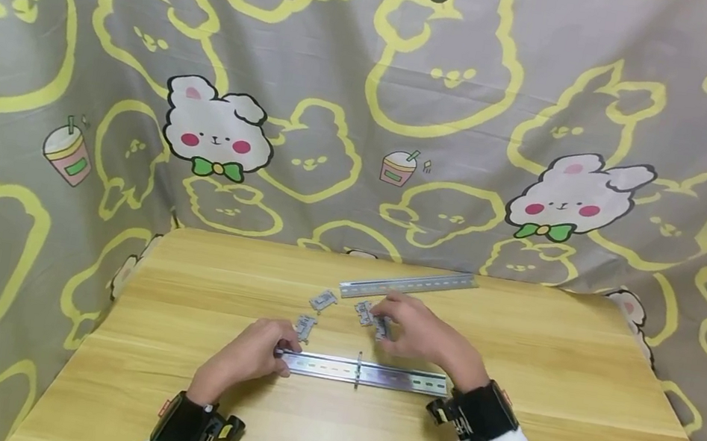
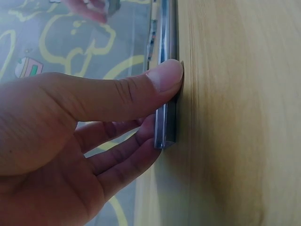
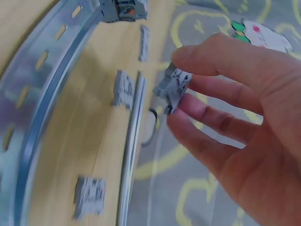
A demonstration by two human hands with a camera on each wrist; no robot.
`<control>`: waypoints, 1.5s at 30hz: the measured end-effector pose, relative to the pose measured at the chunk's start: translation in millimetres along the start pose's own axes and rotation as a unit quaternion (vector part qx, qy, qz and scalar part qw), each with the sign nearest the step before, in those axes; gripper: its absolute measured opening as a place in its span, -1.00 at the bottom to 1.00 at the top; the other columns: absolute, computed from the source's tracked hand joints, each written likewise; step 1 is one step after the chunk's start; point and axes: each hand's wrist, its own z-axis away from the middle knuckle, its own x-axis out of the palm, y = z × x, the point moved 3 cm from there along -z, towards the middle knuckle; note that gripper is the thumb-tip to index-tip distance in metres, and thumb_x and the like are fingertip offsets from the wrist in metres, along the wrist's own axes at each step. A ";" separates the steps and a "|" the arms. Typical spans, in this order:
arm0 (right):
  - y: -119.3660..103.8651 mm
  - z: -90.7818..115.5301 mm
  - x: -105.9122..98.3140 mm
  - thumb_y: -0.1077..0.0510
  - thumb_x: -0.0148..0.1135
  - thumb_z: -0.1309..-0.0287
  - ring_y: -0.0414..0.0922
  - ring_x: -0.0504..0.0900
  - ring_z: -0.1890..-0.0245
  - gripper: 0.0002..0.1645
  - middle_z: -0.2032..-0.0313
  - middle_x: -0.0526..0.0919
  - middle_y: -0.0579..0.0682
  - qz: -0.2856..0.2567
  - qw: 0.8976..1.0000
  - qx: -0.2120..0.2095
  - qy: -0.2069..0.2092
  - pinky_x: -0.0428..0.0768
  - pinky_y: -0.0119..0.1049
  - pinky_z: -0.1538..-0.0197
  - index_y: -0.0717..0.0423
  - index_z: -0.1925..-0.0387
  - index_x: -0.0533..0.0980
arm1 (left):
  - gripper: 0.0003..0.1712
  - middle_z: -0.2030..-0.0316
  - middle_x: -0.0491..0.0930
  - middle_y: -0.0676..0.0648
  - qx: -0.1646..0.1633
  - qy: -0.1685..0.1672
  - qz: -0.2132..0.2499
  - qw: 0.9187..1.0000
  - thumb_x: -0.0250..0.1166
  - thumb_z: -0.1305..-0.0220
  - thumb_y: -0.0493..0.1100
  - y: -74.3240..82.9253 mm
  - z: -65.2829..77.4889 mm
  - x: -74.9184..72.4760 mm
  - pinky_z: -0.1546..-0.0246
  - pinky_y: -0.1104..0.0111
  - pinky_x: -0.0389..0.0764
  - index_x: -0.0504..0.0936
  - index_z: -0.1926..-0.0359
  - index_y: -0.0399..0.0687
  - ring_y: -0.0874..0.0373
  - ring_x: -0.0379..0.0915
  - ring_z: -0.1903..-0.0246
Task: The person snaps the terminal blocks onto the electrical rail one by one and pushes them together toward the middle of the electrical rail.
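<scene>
A slotted metal DIN rail (image 1: 399, 379) lies lengthwise across the table in front of the person. At its left end, the left hand (image 1: 254, 348) pinches it, thumb (image 2: 167, 75) on the near edge and fingers behind. Partway along the rail stands a thin grey terminal block (image 1: 357, 379), set crosswise. Behind the rail, the right hand (image 1: 422, 332) holds another grey terminal block (image 3: 174, 87) between thumb and fingertips, raised off the tabletop in the right wrist view. Just left of that hand lies a loose terminal block (image 1: 363, 313).
Two more loose terminal blocks, one farther back (image 1: 323, 300) and one near the left hand (image 1: 304, 327), lie on the wooden table (image 1: 323, 435). A second DIN rail (image 1: 412, 284) lies slanted near the back edge. A patterned curtain (image 1: 330, 195) hangs behind.
</scene>
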 end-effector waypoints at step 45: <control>58.9 112.8 4.0 0.33 0.54 0.25 0.09 0.62 0.04 -0.50 0.14 0.64 0.09 -0.168 0.974 0.149 0.007 0.62 -0.01 -0.04 0.16 0.19 0.52 | -0.65 0.32 0.63 -0.01 0.002 0.002 0.005 1.000 0.57 0.19 -0.31 0.7 0.0 0.2 0.29 0.24 0.62 0.76 0.26 -0.15 0.10 0.53 0.35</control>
